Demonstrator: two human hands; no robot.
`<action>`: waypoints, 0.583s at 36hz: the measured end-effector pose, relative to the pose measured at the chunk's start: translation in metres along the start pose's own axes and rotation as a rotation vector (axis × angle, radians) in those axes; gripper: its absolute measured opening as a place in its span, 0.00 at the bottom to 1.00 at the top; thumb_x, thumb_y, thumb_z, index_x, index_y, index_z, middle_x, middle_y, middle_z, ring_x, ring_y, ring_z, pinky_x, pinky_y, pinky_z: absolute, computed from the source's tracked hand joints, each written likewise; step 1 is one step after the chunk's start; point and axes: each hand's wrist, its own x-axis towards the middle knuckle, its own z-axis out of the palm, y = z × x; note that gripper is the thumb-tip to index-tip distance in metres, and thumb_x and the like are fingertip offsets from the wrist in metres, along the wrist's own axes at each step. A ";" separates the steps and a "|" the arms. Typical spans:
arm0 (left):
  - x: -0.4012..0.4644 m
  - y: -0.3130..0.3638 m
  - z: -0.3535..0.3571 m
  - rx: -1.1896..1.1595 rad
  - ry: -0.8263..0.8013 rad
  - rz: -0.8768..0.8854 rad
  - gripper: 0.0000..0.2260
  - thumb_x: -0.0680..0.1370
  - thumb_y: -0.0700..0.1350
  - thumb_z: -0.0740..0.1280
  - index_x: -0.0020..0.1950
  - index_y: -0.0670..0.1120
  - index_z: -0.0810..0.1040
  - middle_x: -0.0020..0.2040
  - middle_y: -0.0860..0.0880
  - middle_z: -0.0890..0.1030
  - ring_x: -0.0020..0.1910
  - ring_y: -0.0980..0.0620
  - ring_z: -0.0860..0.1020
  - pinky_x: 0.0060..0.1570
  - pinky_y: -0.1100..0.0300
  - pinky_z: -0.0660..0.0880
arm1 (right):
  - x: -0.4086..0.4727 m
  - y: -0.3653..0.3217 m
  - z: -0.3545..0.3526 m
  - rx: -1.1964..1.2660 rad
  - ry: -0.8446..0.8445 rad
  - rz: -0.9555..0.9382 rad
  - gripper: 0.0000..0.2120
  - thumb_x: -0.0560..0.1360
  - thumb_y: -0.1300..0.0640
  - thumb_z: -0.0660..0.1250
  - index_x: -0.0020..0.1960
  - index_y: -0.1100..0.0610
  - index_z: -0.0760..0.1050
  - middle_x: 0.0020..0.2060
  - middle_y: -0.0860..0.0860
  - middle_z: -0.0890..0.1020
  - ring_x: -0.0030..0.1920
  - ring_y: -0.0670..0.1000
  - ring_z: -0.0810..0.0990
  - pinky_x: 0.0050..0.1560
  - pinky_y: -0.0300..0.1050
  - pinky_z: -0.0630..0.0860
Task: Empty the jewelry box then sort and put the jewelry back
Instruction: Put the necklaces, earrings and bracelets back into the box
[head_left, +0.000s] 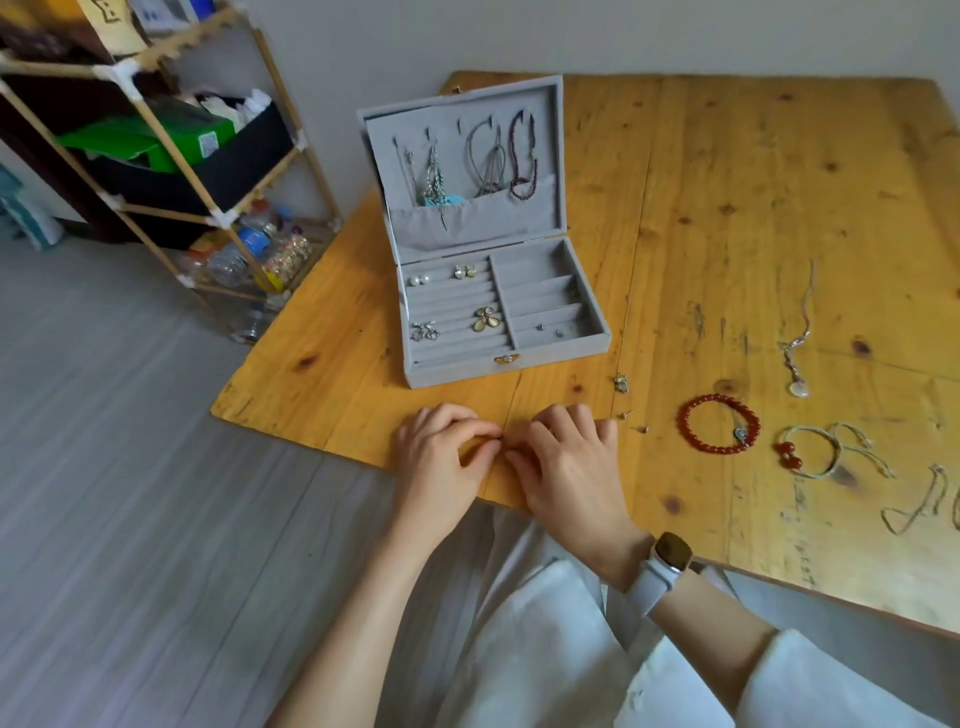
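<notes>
Grey velvet jewelry box (498, 317) sits open at centre frame on the wooden table (727, 208).
Left hand (441, 457) and right hand (566, 467) meet at the table's near edge below the box, fingertips pinching something tiny between them, too small to identify. Red bead bracelet (719, 423) lies to the right.

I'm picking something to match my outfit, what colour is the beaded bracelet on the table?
Red; the beaded bracelet shows best in the head view.
</notes>
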 end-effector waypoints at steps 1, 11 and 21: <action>0.000 0.000 0.001 0.005 0.009 0.000 0.12 0.69 0.54 0.62 0.42 0.51 0.83 0.43 0.55 0.78 0.46 0.57 0.71 0.47 0.50 0.69 | 0.000 0.000 0.001 -0.003 0.010 -0.004 0.10 0.72 0.51 0.59 0.37 0.55 0.74 0.36 0.50 0.76 0.41 0.52 0.65 0.40 0.46 0.56; 0.003 0.006 -0.015 -0.279 0.024 -0.102 0.06 0.73 0.37 0.67 0.41 0.48 0.77 0.40 0.58 0.79 0.41 0.59 0.75 0.45 0.69 0.70 | -0.001 0.000 -0.004 0.099 0.013 -0.009 0.10 0.76 0.54 0.58 0.40 0.55 0.75 0.36 0.49 0.78 0.40 0.51 0.68 0.40 0.44 0.57; 0.051 -0.009 -0.049 -0.491 0.081 -0.337 0.06 0.74 0.33 0.68 0.44 0.44 0.80 0.39 0.53 0.80 0.36 0.67 0.76 0.42 0.73 0.72 | 0.027 -0.005 -0.012 0.527 0.008 0.109 0.04 0.73 0.64 0.62 0.45 0.59 0.75 0.39 0.49 0.78 0.43 0.47 0.70 0.45 0.47 0.72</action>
